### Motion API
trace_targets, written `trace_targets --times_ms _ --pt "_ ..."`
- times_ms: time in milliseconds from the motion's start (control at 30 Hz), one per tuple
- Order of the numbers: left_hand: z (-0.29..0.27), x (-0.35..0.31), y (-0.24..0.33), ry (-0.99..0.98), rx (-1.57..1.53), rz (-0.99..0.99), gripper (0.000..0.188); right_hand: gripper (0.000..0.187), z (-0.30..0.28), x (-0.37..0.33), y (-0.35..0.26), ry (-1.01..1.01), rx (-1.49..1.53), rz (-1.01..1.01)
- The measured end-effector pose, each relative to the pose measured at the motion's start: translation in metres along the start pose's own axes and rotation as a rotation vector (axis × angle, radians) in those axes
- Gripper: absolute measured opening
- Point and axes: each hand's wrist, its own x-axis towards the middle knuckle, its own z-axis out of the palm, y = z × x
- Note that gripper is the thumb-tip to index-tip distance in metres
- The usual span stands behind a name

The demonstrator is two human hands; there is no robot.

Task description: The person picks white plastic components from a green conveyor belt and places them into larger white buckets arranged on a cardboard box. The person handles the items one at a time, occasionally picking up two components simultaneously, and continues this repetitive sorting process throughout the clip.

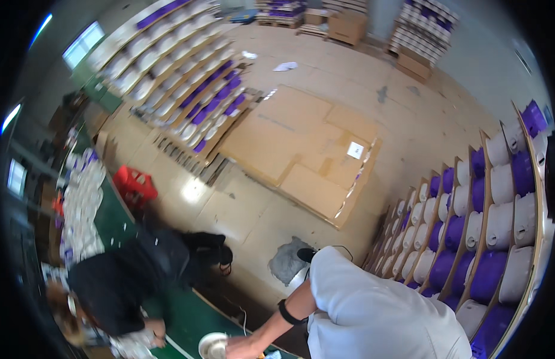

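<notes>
My left arm, with a black band at the wrist, reaches from a white sleeve down to the green workbench (187, 317). There my left hand (243, 347) grips the near side of a white round bowl-shaped part (209, 342); its fingers are partly hidden, and the lower edge cuts the view. A pale cord (244, 317) hangs behind the part. Small blue-and-white items (273, 355) lie by my forearm. My right hand is out of sight.
A co-worker in black (125, 281) leans over the bench, a hand (155, 329) by white pieces. White parts (83, 209) pile farther along it. A red crate (134, 186) stands behind. Cardboard sheets (301, 137) cover a pallet. Stacked white and purple parts (445, 269) rise at right.
</notes>
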Motion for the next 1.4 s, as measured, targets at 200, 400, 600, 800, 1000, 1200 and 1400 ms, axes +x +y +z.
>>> trace_targets --times_ms 200,400,600,800,1000,1200,1400 --pt "0.042 0.067 0.061 -0.227 -0.015 0.063 0.03 0.013 -0.147 -0.121 0.146 0.576 0.16 0.795" --pt "0.111 0.199 0.063 -0.693 0.042 0.144 0.026 0.029 -0.19 -0.269 0.215 0.848 0.183 1.252" --pt "0.322 0.247 0.151 -1.166 0.006 0.321 0.031 0.031 -0.191 -0.428 0.212 1.173 0.059 1.666" --pt "0.548 0.229 0.243 -1.449 0.49 0.781 0.036 0.021 -0.226 -0.574 0.224 1.233 -0.202 2.045" --pt "0.806 0.189 0.273 -1.235 0.642 1.531 0.03 0.015 -0.291 -0.712 0.324 1.057 -0.285 2.16" --pt "1.001 0.095 0.295 -1.293 0.465 1.877 0.023 0.018 -0.329 -0.819 0.42 0.949 -0.433 2.254" --pt "1.12 0.055 0.275 -1.425 0.449 2.036 0.029 0.014 -0.32 -0.88 0.481 0.871 -0.315 2.322"
